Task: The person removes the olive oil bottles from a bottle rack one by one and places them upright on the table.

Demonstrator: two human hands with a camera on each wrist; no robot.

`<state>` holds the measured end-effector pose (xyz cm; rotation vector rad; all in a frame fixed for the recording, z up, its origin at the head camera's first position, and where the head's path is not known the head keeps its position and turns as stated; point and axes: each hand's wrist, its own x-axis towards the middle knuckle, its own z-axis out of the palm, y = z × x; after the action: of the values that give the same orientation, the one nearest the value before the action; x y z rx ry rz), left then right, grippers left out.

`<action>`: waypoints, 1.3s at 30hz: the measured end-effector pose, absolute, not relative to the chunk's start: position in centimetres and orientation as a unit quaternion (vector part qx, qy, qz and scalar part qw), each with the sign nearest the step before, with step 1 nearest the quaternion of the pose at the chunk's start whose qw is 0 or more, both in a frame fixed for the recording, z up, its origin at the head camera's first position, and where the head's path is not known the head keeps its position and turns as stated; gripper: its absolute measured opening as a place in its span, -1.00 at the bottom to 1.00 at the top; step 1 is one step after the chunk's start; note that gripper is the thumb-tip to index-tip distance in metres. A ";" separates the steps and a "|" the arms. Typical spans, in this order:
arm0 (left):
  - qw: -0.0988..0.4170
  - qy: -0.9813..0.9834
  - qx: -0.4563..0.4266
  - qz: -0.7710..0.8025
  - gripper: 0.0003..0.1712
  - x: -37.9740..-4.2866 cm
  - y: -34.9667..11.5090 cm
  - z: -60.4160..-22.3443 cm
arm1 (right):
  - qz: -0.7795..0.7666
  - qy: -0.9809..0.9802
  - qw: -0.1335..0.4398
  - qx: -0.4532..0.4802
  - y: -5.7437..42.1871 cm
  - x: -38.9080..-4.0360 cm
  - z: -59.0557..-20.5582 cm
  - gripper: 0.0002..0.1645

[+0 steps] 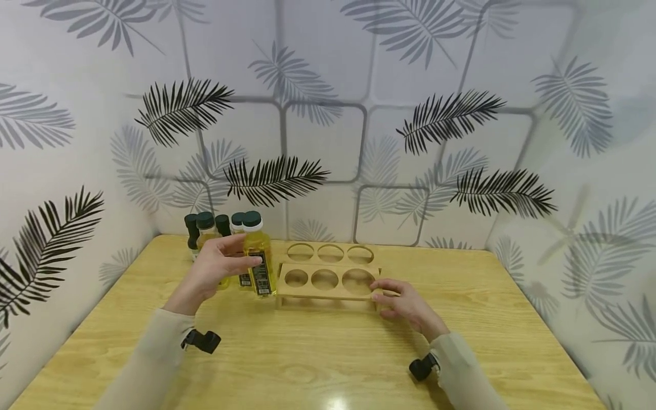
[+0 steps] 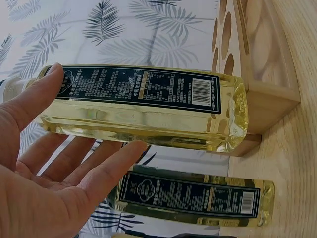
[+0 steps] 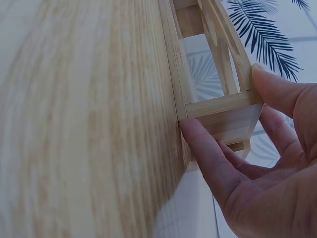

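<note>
My left hand (image 1: 217, 266) grips a clear bottle of yellow oil (image 1: 266, 244), which has a white neck, dark green cap and black label. Thumb and fingers lie on opposite sides of the bottle (image 2: 133, 116) in the left wrist view. The bottle leans slightly, close beside the left end of a two-tier wooden bottle rack (image 1: 310, 291) with round holes. At the rack's right end, my right hand (image 1: 407, 304) holds its side. In the right wrist view the thumb meets the upper shelf's corner and a finger touches the base of the rack (image 3: 223, 105).
Several other bottles with dark caps stand to the left, partly behind my left hand; one oil bottle (image 2: 193, 197) shows in the left wrist view. Everything is on a light wooden table (image 1: 307, 359). A leaf-patterned wall (image 1: 328, 136) encloses the table's back and sides.
</note>
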<state>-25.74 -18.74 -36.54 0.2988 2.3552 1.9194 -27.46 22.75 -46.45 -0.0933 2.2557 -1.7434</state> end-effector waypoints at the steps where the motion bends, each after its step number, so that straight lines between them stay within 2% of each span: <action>1: 0.042 0.771 0.098 0.628 -0.07 -25.6 -19.0 -36.6 | -0.606 0.782 0.145 -0.032 22.7 -27.4 -46.5 -0.55; 13: 0.034 0.793 0.120 0.596 -0.08 -25.8 -22.1 -36.6 | -0.610 0.778 0.148 -0.039 23.0 -27.5 -46.3 -0.53; 20: 0.047 0.791 0.132 0.596 -0.12 -25.9 -24.1 -36.6 | -0.607 0.778 0.155 -0.051 23.1 -27.5 -46.3 -0.51; 39: 0.039 0.791 0.080 0.605 -0.06 -25.9 -28.9 -37.1 | -0.606 0.779 0.153 -0.039 22.8 -27.2 -46.1 -0.52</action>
<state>-25.91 -28.94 -37.09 0.2444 2.4260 1.8561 -27.23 22.79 -46.13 -0.1132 2.2349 -1.7381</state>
